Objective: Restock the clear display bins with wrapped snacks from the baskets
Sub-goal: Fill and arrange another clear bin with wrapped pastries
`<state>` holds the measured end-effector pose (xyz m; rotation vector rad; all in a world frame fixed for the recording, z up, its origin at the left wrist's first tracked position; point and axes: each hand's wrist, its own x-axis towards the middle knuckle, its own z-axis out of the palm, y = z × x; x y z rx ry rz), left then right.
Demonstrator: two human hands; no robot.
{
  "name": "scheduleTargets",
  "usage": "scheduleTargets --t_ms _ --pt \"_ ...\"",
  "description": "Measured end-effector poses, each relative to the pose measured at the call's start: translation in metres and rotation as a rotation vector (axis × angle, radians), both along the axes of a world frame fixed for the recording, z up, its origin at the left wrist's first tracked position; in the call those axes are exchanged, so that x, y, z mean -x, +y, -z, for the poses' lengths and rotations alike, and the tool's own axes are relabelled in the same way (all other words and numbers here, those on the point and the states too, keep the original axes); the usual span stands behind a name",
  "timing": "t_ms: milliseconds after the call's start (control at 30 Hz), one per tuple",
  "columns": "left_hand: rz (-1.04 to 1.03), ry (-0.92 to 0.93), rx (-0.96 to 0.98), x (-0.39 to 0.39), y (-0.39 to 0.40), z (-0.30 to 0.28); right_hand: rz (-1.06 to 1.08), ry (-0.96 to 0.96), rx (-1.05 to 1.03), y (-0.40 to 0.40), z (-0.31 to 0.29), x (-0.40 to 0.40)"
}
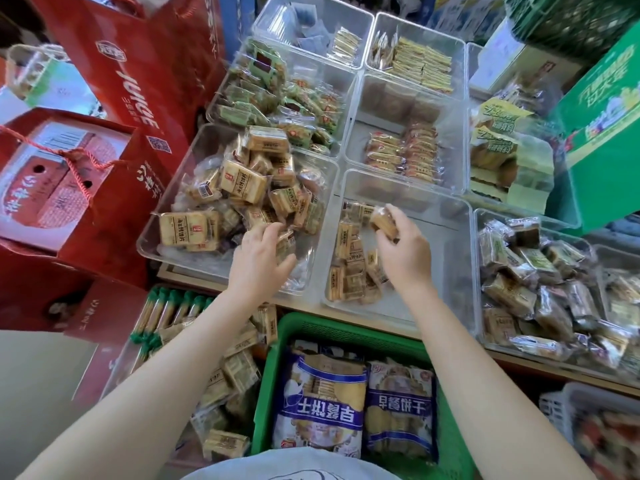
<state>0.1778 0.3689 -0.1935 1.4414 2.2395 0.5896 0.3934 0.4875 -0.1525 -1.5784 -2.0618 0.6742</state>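
Beside the bins [332,202], "JUICE" box [131,74]

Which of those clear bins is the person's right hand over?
The near middle bin, only partly filled with a few tan packets along its left side. The right hand holds one wrapped snack above it; neighbouring bins are heaped fuller.

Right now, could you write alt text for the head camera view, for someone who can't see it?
A person's right hand holds a wrapped snack over a half-filled clear bin, while the left hand grips another from the heaped bin beside it. Below sits a green basket holding blue snack bags.
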Motion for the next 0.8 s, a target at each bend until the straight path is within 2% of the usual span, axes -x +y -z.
scheduleTargets --t_ms 100,267,367,467,533,600,667,733,800 --pt "0.011 0.096 0.096 -0.005 0.005 0.016 0.077 -0.128 0.1 0.03 0.033 -0.002" --pt "-0.025 0.123 0.041 -0.009 0.007 0.022 -0.013 -0.399 0.128 0.025 0.078 0.002" --pt "-0.013 0.128 0.003 -0.008 0.006 0.024 -0.07 -0.427 0.181 0.016 0.096 -0.003" --pt "0.0 0.115 -0.038 -0.006 0.005 0.025 -0.141 -0.603 0.182 0.025 0.101 -0.021" --pt "0.007 0.092 -0.066 -0.005 0.004 0.025 -0.113 -0.718 0.219 0.032 0.094 -0.024" --pt "-0.017 0.001 -0.128 -0.004 0.0 0.023 -0.042 -0.64 0.226 0.03 0.078 -0.013" --pt "-0.069 -0.124 -0.231 -0.001 -0.006 0.012 -0.018 -0.381 0.163 0.019 0.055 0.005" --pt "-0.116 -0.218 -0.312 0.0 -0.013 -0.008 -0.086 -0.108 0.158 -0.001 0.023 0.02" --pt "-0.108 -0.397 -0.311 -0.003 -0.018 -0.036 -0.227 0.109 0.313 -0.024 -0.009 0.032"
